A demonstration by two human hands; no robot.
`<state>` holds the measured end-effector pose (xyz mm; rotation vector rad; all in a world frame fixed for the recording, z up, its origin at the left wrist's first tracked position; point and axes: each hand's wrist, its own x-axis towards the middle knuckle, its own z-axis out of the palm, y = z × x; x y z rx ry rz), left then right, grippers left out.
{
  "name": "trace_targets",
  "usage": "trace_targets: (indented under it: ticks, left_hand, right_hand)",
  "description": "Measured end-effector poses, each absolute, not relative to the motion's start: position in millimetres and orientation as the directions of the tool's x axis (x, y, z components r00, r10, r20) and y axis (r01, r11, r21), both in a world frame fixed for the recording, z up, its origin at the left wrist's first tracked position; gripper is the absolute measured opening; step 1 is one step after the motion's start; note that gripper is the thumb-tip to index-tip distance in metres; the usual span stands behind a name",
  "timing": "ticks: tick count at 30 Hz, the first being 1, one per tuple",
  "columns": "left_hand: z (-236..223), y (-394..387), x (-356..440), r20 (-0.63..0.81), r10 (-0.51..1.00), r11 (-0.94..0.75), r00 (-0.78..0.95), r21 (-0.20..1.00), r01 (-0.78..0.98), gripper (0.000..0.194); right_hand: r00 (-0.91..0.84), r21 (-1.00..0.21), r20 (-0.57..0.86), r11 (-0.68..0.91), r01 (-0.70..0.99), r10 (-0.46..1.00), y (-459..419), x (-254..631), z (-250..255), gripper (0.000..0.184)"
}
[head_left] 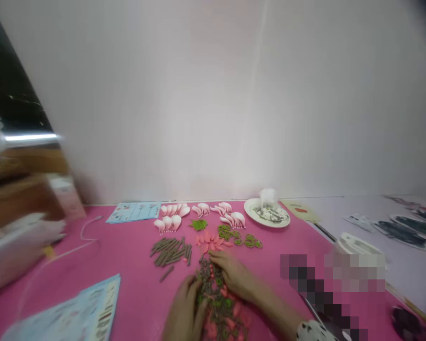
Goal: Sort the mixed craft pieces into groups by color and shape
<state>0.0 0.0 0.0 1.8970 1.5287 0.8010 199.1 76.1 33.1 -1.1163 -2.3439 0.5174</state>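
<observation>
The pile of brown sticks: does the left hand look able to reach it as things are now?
Probably yes: the left hand is near the brown sticks, and only bare pink tabletop and one loose stick seem to lie between them.

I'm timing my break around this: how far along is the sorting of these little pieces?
Looks done: brown sticks, green slivers, green rings and pale pink petals lie in separate groups. In hand: the left hand and right hand are at a mixed pile. Apparently left: that pile, partly hidden, where brown, green and coral pieces lie jumbled.
</observation>
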Motion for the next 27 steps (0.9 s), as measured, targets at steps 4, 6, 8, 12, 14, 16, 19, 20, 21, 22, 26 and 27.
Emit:
trace_targets:
  ticks: [4,6,8,12,14,16,19,20,21,22,26,27]
  left_hand:
    - [-8,5,0,0.129,0.979,-0.2,0.159,0.768,0.608,0.052]
    - [-12,7,1,0.138,0.98,-0.196,0.142,0.774,0.603,0.051]
    - [-15,7,3,0.155,0.983,-0.185,0.102,0.776,0.603,0.049]
    - [-20,6,6,0.187,0.98,-0.194,0.075,0.776,0.6,0.048]
    - [-21,7,7,0.194,0.978,-0.198,0.072,0.774,0.601,0.048]
    - [-21,7,7,0.197,0.978,-0.199,0.071,0.775,0.6,0.048]
    - [-19,7,7,0.202,0.977,-0.206,0.075,0.775,0.597,0.048]
    - [-19,7,8,0.202,0.976,-0.207,0.076,0.774,0.598,0.047]
    - [-18,7,8,0.201,0.977,-0.205,0.075,0.773,0.6,0.047]
    - [-18,7,8,0.198,0.977,-0.201,0.072,0.772,0.603,0.047]
    - [-18,6,8,0.188,0.98,-0.19,0.068,0.768,0.612,0.048]
    - [-18,6,8,0.185,0.98,-0.187,0.067,0.768,0.613,0.048]
  right_hand:
    - [-0.565,-0.475,0.265,0.616,0.629,0.781,87,196,39,0.044]
    - [-0.533,-0.467,0.282,0.599,0.65,0.798,95,192,44,0.04]
    - [-0.513,-0.455,0.286,0.586,0.67,0.809,104,186,47,0.04]
    - [-0.52,-0.423,0.228,0.565,0.709,0.823,119,169,45,0.045]
    - [-0.53,-0.406,0.217,0.569,0.715,0.82,123,163,43,0.045]
    - [-0.545,-0.39,0.208,0.58,0.715,0.812,123,159,42,0.043]
    - [-0.576,-0.375,0.191,0.601,0.705,0.795,120,159,45,0.045]
    - [-0.58,-0.376,0.187,0.603,0.704,0.793,119,160,47,0.048]
    - [-0.578,-0.377,0.185,0.6,0.705,0.795,118,161,49,0.05]
    - [-0.569,-0.378,0.186,0.593,0.711,0.801,118,162,50,0.051]
    - [-0.524,-0.359,0.196,0.558,0.748,0.829,121,160,54,0.049]
    - [-0.524,-0.352,0.195,0.558,0.752,0.829,121,158,54,0.046]
